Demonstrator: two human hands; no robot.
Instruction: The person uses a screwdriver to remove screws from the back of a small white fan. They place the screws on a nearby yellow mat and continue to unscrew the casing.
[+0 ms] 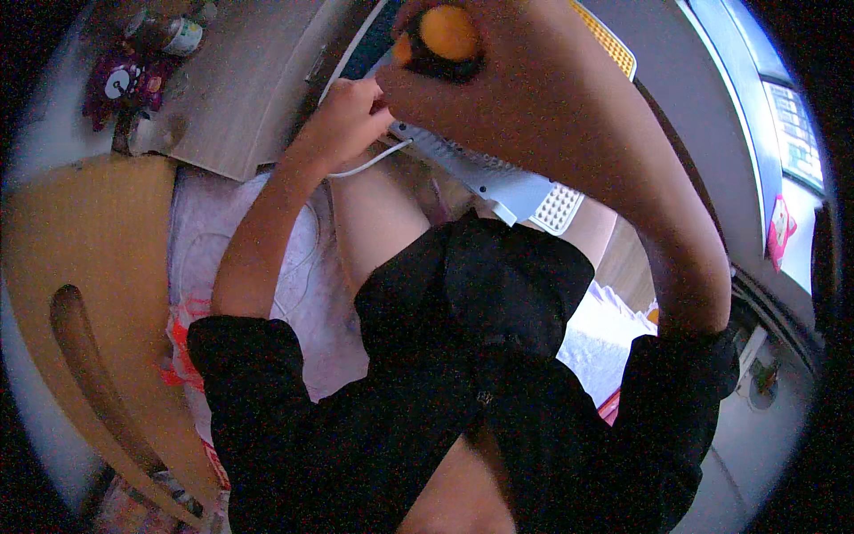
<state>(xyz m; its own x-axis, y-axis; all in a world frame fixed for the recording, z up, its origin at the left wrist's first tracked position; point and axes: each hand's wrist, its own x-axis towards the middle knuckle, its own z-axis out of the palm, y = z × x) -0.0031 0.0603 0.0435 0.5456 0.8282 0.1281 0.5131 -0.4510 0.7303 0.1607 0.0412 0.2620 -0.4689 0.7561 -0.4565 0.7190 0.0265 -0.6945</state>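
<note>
Where the person's bare thighs show, one flat pale-grey panel with small dark round fittings slants above them. Right hand: closed round an orange-and-black, round-ended handle, far end hidden. Left hand: half-curled at the panel's left end; whether it grips anything cannot be told. One thin white cable, curving below that hand. Probably best: panel braced, handle square and steadily pressed, cable clear.

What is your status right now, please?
Right hand closed on orange-and-black handle. Left hand at end of pale panel, grip unclear. White cable beside it; right forearm hides part of panel.
</note>
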